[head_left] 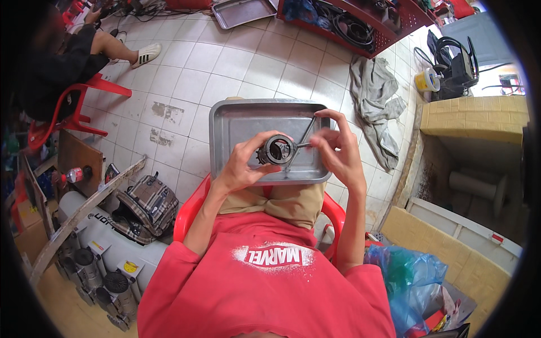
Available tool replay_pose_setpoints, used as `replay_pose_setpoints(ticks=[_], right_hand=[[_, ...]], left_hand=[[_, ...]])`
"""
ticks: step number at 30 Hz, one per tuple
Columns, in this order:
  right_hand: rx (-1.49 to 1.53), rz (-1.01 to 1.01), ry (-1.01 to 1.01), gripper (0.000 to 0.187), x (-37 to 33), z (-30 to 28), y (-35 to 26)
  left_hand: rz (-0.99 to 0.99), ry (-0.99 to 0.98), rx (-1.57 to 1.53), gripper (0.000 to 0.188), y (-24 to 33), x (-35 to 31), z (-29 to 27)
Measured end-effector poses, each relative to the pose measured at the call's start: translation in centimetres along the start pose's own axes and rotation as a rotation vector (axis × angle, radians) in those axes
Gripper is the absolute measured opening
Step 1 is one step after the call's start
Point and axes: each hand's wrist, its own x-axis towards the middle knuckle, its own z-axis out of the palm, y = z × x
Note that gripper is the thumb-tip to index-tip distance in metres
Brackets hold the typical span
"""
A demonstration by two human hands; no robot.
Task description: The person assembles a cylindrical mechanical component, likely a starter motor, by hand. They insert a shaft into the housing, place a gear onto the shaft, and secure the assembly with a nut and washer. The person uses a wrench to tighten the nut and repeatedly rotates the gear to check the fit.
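Note:
My left hand point(241, 160) grips a dark, ring-shaped metal part point(278, 150) with a toothed rim and a round hollow middle. Its thumb and fingers press on opposite sides of the ring. In my right hand point(342, 155) is a thin T-handled wrench point(305, 133), its short shaft pointing at the ring's right side. The right index finger touches the upper end of the crossbar, while the other fingers are slightly blurred near the shaft. Both hands are above a grey metal tray point(215, 143) resting on my lap. Whether the wrench tip sits inside the ring is hard to see.
A person sits on a red plastic chair point(84, 93) at the far left. A grey cloth point(375, 107) lies on the tiled floor. Red shelving point(360, 28) stands ahead. At lower left are a grey compressor point(121, 250) and a plaid bag point(147, 203); a blue plastic bag point(403, 281) is at lower right.

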Motion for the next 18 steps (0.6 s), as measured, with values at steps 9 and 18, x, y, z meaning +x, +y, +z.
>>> replay_pose_setpoints(ticks=[9,18], right_hand=[[-0.048,0.005,0.012,0.051,0.0,0.0,0.4],[-0.028,-0.017,0.036,0.046,-0.4,0.8,0.9]], left_hand=[[0.012,-0.025,0.052,0.063,0.0,0.2,0.0],[-0.019,0.004,0.035,0.063,-0.4,-0.3,0.1]])
